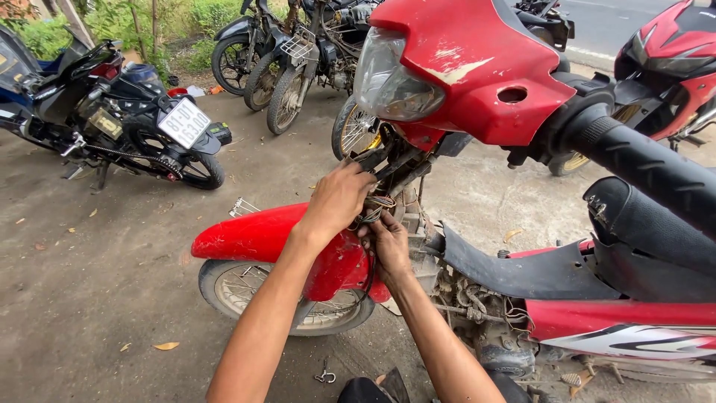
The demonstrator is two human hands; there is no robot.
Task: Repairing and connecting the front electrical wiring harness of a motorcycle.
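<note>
Wires (377,207) sit exposed behind the red motorbike's (477,82) headlight (391,78), front cover off. Our left hand (339,198) pinches the bundle from above; our right hand (388,242), just below, closes around the same strands. Nothing refitted yet.

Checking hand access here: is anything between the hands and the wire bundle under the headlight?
Nothing visible. The left hand and right hand are already on the wires, behind the red fender.
</note>
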